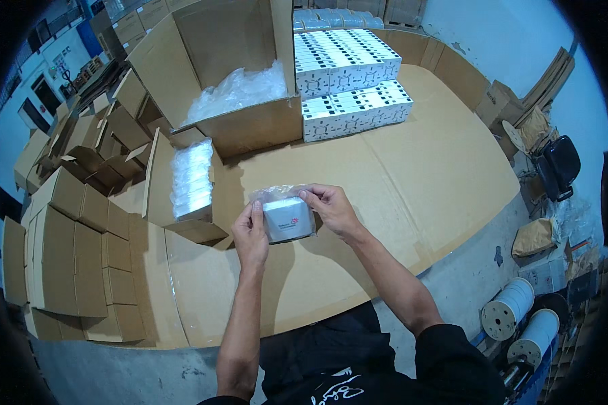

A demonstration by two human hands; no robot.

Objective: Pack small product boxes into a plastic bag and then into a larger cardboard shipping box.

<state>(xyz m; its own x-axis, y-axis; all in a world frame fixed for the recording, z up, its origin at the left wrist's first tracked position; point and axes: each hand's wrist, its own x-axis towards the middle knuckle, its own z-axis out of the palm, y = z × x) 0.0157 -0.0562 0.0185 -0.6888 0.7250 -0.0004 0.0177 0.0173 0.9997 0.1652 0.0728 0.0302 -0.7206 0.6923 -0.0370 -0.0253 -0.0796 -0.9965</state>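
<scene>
Between my two hands, above the cardboard-covered table, is a small white box-shaped device (288, 220) in a clear plastic bag (277, 194). My left hand (251, 233) pinches the bag's left edge, thumb uppermost. At the upper right corner my right hand (331, 208) grips the bag between thumb and fingers. Just left and beyond stands an open carton (221, 210) holding a row of similar bagged white items (192, 179). Behind it a larger open carton (253, 129) contains crumpled clear plastic bags (240, 90).
Stacked white printed boxes (358, 111) stand at the table's back. Brown cartons (81, 260) are piled along the left. The cardboard table cover (412, 182) stretches to the right. Cable spools (508, 308) and a black chair (559, 165) are on the floor at right.
</scene>
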